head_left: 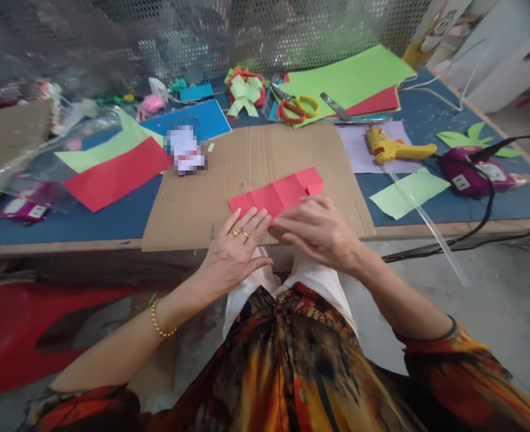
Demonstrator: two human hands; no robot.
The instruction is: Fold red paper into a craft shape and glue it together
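Note:
A strip of red paper (276,193) with creases across it lies on a flat brown cardboard sheet (193,210) at the table's front. Its right end has a small folded-up flap. My left hand (235,252) rests with outstretched fingers on the paper's lower left edge, rings on two of them. Over the lower right edge is my right hand (325,234), its fingers stretched toward the left and partly covering the strip. Whether its fingertips press on the paper I cannot tell.
A yellow glue gun (397,150) lies at right beside a purple box (467,171) with a black cable. Scissors (298,109) rest on stacked green paper (350,81) at the back. Red paper (119,174) and a pixelated block (185,150) sit at left.

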